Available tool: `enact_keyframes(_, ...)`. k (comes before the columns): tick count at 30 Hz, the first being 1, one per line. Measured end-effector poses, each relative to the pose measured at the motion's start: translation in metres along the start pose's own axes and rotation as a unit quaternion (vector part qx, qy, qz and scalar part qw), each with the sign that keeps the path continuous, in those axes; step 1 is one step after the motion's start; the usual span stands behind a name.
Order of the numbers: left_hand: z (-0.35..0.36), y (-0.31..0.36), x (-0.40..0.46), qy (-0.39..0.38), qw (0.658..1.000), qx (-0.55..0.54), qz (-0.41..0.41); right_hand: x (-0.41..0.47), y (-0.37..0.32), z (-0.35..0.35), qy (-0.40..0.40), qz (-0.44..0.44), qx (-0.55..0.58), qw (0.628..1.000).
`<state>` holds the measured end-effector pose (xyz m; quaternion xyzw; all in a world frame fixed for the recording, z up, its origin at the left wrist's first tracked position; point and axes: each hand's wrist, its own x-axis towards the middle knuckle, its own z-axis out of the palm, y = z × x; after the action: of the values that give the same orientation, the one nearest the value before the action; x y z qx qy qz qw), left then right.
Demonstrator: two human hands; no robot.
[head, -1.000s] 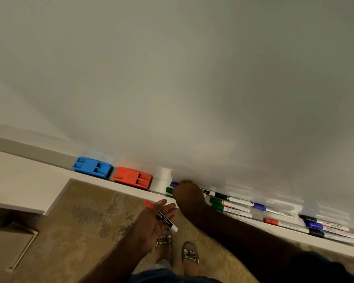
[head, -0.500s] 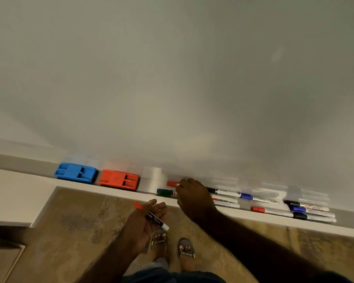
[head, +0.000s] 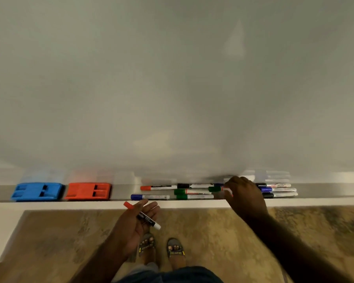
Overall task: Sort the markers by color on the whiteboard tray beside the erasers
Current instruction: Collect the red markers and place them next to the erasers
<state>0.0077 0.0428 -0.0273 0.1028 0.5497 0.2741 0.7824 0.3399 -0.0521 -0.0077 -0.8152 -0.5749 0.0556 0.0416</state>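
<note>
The whiteboard tray (head: pixel 123 194) carries a blue eraser (head: pixel 37 192) and a red eraser (head: pixel 88 191) at its left. To their right lie a red-capped marker (head: pixel 158 187), a blue-capped marker (head: pixel 149 197), a black one (head: pixel 194 185) and two green ones (head: pixel 192 191). Further right are a black marker (head: pixel 273 185), a blue one (head: pixel 277 189) and another black one (head: pixel 279 194). My right hand (head: pixel 243 194) rests on the tray, its fingers curled on a white marker with red on it (head: pixel 227 190). Below the tray, my left hand (head: pixel 137 221) holds a red-capped marker (head: pixel 146 217) across its palm.
The whiteboard (head: pixel 172 88) rises straight behind the tray. A white ledge (head: pixel 192 204) runs along the tray's front edge. Below it are a brown patterned floor (head: pixel 59 237) and my sandalled feet (head: pixel 161 248). A white block (head: pixel 2 225) stands at the lower left.
My right hand has slid rightward along the tray, from the row's left end to its middle. A red-capped marker now lies at the left end. My left hand still holds its marker.
</note>
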Motion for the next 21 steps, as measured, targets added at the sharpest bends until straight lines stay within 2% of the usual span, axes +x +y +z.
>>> enact_keyframes(5, 0.009, -0.005, 0.003, -0.017, 1.0, 0.013, -0.01, -0.018, 0.093, -0.006, 0.015, 0.058, -0.07, 0.996)
enact_keyframes(11, 0.015, -0.013, 0.003, -0.024, 0.999, 0.033, -0.009, -0.04, 0.192, -0.012, -0.035, 0.139, -0.143, 0.979)
enact_keyframes(21, 0.019, -0.025, -0.001, -0.024, 0.999, 0.044, -0.015, -0.039, 0.255, -0.006, -0.016, 0.197, -0.117, 0.973)
